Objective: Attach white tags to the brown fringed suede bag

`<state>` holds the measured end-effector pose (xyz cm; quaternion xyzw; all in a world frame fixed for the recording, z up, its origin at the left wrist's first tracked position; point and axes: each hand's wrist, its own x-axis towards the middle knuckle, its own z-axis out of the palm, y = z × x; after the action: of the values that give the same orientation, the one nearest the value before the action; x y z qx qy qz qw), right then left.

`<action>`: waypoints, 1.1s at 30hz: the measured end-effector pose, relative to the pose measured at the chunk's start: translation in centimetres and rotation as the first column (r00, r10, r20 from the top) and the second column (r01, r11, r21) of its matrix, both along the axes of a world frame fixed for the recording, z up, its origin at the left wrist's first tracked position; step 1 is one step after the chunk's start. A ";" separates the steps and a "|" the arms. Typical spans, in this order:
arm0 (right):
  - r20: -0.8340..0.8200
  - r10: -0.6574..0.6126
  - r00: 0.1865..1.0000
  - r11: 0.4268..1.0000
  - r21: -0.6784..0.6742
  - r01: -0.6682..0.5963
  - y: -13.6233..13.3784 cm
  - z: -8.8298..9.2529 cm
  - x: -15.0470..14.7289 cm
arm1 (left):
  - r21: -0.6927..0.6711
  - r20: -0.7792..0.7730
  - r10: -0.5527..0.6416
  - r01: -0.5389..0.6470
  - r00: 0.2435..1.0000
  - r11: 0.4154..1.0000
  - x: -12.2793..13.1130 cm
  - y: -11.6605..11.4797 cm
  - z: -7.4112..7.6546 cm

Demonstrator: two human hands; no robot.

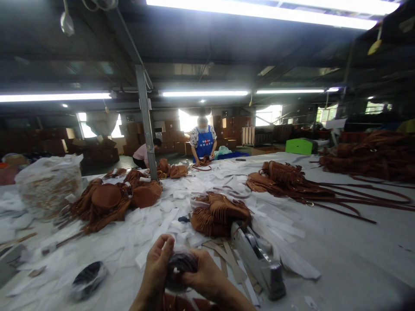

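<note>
Gently, keep the coil (182, 260) round

So, from my remote seat I see the dark coil held up between both hands, low in view over the near part of the table (327, 242). My right hand (205, 274) is closed on it, fingers around the outer side and thumb across the front by the hole. My left hand (157, 261) is at the opposite side, thumb and fingertip nearly meeting; I can't tell whether that pinch has caught film (177, 250), the coil's edge or nothing.

To do this well, I'd let the right carry the weight and save the left for fine work. Light pressure should do: squeezing hard could push the ring oval or let its turns slip. Any film I'd pinch close to the edge, not at a loose tip.

Elbow room matters too. The dispenser (259, 263) stands just beside my right forearm, with a fringed bag (220, 214) at its far end, so I'd turn the wrist rather than swing the arm. A second coil (87, 278) lies well apart on the left.
</note>
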<state>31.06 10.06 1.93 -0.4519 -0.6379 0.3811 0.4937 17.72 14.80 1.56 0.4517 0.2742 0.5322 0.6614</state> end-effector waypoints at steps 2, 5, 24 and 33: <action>-0.139 0.112 0.984 0.986 -0.107 -0.127 -0.1 0.5 0.0 | -0.034 0.024 0.012 -0.011 1.000 0.999 0.2 -0.1 0.3; -0.224 0.147 0.963 0.965 -0.182 -0.189 -0.4 1.0 0.2 | -0.122 0.065 0.062 -0.053 0.996 0.991 0.8 -0.5 0.6; 0.364 0.055 0.930 0.987 0.119 -0.105 0.6 1.4 2.3 | 0.188 -0.375 -0.113 0.195 0.920 0.963 0.4 0.0 0.6; 0.473 0.041 0.880 0.999 -0.004 -0.045 1.1 -0.4 4.0 | -0.110 -0.159 -0.076 0.059 0.984 0.992 0.6 1.3 -1.0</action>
<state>35.10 11.14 1.50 -0.5150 -0.7503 0.2679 0.3162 18.35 16.06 0.55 0.4675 0.3393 0.4558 0.6772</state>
